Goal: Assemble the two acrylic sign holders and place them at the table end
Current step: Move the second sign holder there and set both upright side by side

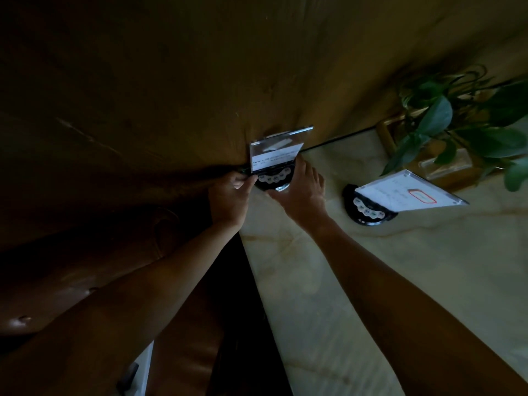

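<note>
both hands on the first sign holder (275, 155) at the table (371, 281) corner: left hand (231, 192) pinches its 9 o'clock edge, right hand (300, 195) cups the base at 3 o'clock. panel's long axis runs 9-to-3. second sign holder (400, 195) stands well apart toward 3 o'clock, nearer the right hand.

The picture is dim overall, with a warm brown-yellow tone. The left half of the frame is very dark and details there are almost lost. The brightest parts are the pale table top (371, 281) at the lower right and the white cards in the two sign holders (274, 158) near the centre. Small reflections shine on the clear acrylic edges. Straight lines bend strongly toward the borders from the wide lens. The plant (463, 121) at the upper right looks soft.
</note>
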